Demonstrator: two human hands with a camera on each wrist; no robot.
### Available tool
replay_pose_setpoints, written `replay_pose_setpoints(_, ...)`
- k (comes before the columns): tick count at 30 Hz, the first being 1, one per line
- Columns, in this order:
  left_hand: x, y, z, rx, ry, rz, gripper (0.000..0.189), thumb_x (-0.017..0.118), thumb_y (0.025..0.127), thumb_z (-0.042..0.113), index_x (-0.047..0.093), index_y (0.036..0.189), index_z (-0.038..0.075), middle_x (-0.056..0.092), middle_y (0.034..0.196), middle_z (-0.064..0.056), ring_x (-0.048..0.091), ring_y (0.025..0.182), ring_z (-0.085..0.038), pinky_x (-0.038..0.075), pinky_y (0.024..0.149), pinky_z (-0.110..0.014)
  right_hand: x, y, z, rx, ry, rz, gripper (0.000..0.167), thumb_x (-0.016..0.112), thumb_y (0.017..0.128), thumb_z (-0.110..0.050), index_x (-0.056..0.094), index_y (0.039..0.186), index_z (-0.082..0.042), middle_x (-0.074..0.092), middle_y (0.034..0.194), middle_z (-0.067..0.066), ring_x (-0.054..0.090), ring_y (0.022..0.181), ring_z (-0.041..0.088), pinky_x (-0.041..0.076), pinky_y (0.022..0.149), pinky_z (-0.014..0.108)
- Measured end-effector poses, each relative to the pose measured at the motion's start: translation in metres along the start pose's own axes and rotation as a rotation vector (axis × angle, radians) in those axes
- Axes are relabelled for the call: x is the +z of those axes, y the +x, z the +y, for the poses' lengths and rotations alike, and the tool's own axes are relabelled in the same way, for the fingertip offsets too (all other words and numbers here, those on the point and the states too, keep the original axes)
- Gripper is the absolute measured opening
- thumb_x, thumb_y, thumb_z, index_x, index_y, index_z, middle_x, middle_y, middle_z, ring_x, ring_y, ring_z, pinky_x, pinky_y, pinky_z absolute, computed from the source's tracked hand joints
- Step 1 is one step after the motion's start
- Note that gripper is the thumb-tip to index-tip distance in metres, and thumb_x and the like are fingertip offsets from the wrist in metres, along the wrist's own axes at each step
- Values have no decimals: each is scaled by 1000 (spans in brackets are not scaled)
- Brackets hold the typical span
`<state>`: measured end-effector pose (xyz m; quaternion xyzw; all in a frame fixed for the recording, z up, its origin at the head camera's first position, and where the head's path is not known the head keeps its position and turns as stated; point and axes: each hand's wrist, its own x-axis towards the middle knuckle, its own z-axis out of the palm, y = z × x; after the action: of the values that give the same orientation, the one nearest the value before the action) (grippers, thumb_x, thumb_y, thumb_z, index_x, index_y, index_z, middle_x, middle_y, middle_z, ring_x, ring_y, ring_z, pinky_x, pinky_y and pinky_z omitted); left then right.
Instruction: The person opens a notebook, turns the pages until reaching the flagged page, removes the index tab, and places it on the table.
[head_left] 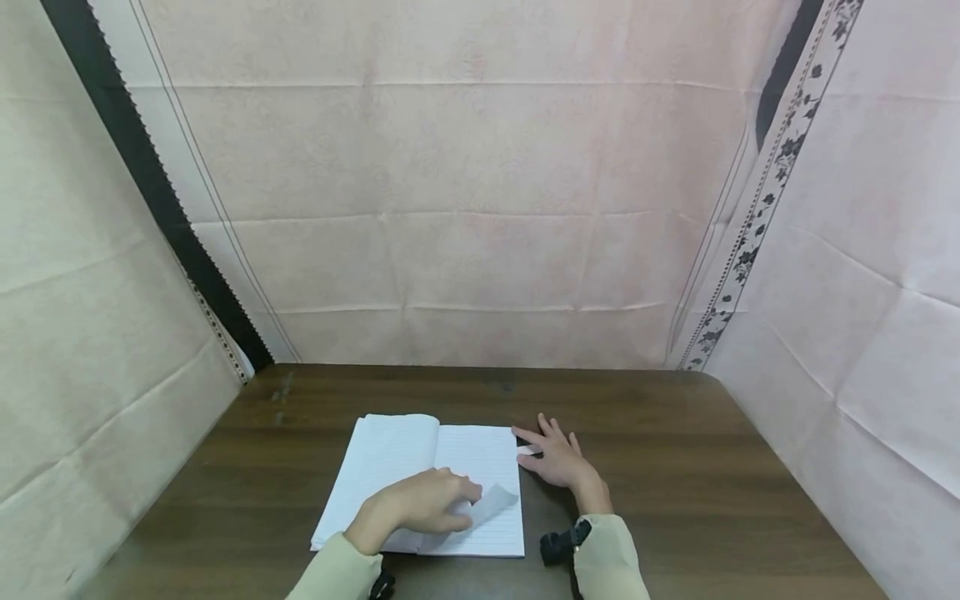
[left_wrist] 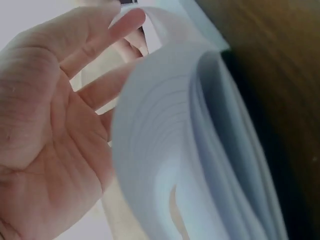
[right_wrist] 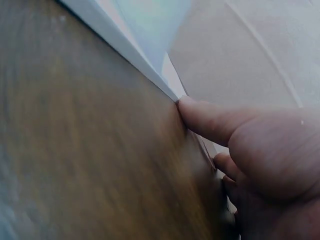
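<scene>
An open notebook (head_left: pixel 397 450) with lined pages lies on the table. Over its right-hand page is my left hand (head_left: pixel 427 502), thumb and index finger closing on the edge of a lifted page (head_left: pixel 497 502). That page (left_wrist: pixel 150 110) bows up in a curl beside the palm in the left wrist view, above the stacked sheets. My right hand (head_left: pixel 558 457) rests at the notebook's right edge with fingers spread. Its thumb (right_wrist: pixel 205 117) touches the corner of the pages in the right wrist view. A small white piece (head_left: pixel 528 450) shows between that thumb and index finger.
The brown wooden table (head_left: pixel 675 492) extends on both sides of the notebook. Pale cloth (head_left: pixel 465 183) hangs behind it and at both sides. A black strap device (head_left: pixel 562 543) sits on the right wrist.
</scene>
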<state>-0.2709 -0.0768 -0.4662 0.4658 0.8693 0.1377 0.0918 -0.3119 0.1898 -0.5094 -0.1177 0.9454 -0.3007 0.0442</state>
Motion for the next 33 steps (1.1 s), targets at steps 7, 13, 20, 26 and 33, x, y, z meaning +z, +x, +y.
replay_pose_setpoints(7, -4, -2, -5, -14, -84, 70, 26, 66, 91, 16, 50, 71, 18, 37, 58, 14, 31, 50, 1, 28, 48, -17, 2, 0, 0, 2, 3, 25, 50, 62, 100, -29, 51, 148, -22, 20, 162, 25, 8, 150, 44, 2, 114, 69)
replay_pose_setpoints(13, -9, -6, -10, -49, -67, 71, 25, 72, 91, 22, 59, 70, 18, 51, 64, 16, 41, 55, 1, 37, 53, -18, 5, 1, 2, -7, 7, 40, 47, 58, 101, -30, 52, 147, -20, 22, 161, 24, 10, 150, 45, 3, 113, 70)
replay_pose_setpoints(20, -17, -12, -16, -58, -108, 71, 23, 75, 90, 25, 64, 71, 17, 56, 67, 17, 44, 57, 2, 43, 56, -19, 5, 3, -1, 5, 4, 65, 44, 57, 102, -30, 54, 145, -22, 24, 161, 24, 13, 149, 45, 4, 113, 71)
replay_pose_setpoints(26, -23, -17, -20, -71, -133, 88, 20, 76, 88, 25, 67, 72, 16, 62, 71, 15, 50, 62, 2, 47, 63, -20, 4, 2, -5, 23, 9, 77, 46, 58, 101, -32, 53, 146, -22, 23, 161, 23, 11, 150, 44, 2, 114, 69)
replay_pose_setpoints(33, -27, -21, -21, -66, -173, 83, 22, 73, 91, 21, 66, 71, 17, 57, 66, 17, 45, 57, 3, 42, 55, -18, 6, 1, -9, 44, 21, 96, 50, 61, 99, -37, 53, 145, -20, 25, 161, 24, 12, 149, 45, 3, 113, 70)
